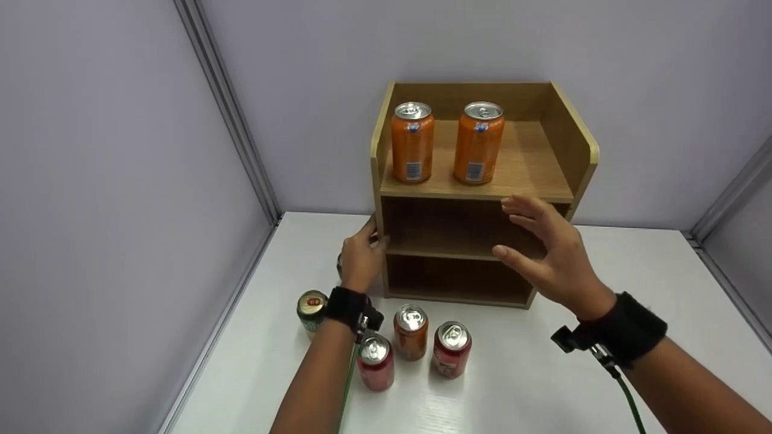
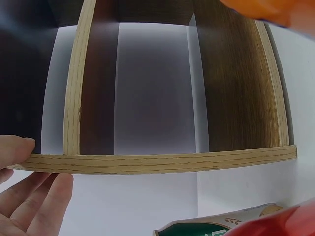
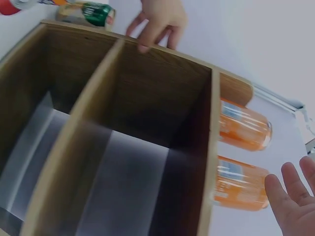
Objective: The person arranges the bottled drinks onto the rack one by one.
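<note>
A small wooden shelf [image 1: 473,254] stands on the white table, with an open top tray and two open compartments below it. My left hand [image 1: 362,256] pinches the front edge of its left side panel; in the left wrist view the thumb lies inside and the fingers [image 2: 51,201] outside. My right hand [image 1: 552,259] is in front of the shelf's right part, holding nothing, fingers spread from the thumb. Two orange soda cans, a left can [image 1: 412,144] and a right can [image 1: 478,144], stand upright on the top tray.
Before the shelf stand an orange can [image 1: 411,334], a red can [image 1: 452,349] and another red can [image 1: 376,363]. A green and gold can [image 1: 311,308] stands left of them; one more is mostly hidden behind my left hand. Pale walls [image 1: 120,181] enclose the table [image 1: 512,386].
</note>
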The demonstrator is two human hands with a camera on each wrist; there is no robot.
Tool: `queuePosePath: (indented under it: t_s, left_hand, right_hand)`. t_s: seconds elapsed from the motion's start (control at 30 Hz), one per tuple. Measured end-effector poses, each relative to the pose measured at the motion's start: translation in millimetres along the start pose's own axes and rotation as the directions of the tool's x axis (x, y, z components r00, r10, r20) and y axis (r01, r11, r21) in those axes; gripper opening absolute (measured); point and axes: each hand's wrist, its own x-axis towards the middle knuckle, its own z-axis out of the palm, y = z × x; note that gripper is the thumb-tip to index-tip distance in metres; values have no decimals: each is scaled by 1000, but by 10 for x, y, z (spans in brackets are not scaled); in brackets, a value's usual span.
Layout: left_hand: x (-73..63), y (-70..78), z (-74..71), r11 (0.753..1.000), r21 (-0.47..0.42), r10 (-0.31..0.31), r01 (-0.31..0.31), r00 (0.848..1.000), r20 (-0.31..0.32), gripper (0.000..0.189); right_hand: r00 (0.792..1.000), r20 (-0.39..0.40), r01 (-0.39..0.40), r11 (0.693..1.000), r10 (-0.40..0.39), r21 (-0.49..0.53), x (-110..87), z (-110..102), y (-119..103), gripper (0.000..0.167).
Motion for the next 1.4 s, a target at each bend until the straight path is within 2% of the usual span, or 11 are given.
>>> queuePosePath:
  t_s: [0.2, 0.43, 0.7, 0.87, 1.03, 1.2, 1.27, 1.4]
  left_hand:
    - [-13, -7, -5, 1000, 5, -6, 6, 1000, 5, 45]
    - [19, 7, -5, 1000, 5, -5, 5, 1000, 5, 42]
    - [4, 3, 2, 999, 13, -33, 33, 999, 18, 39]
    - [15, 13, -13, 999, 13, -31, 31, 999, 18, 40]
    - [18, 28, -22, 999, 18, -38, 38, 999, 19, 41]
    - [17, 45, -23, 998, 27, -50, 49, 999, 22, 43]
    - [14, 41, -20, 998, 33, -49, 49, 999, 20, 42]
    - [9, 22, -20, 999, 35, -24, 24, 1000, 9, 42]
  right_hand:
    - [999, 38, -20, 1000, 21, -15, -174, 80, 71, 75]
    - [994, 77, -73, 997, 74, -18, -506, 213, 441, 86]
    - [982, 138, -137, 990, 131, 36, -822, 368, 540, 80]
    - [970, 164, -180, 984, 177, 3, -967, 446, 582, 76]
    - [949, 198, -241, 969, 246, -52, -1120, 535, 611, 76]
    - [926, 233, -294, 955, 297, -47, -1294, 659, 668, 77]
    - [908, 258, -327, 943, 330, -56, -1360, 714, 689, 78]
    - [858, 317, -395, 914, 405, -99, -1468, 825, 726, 84]
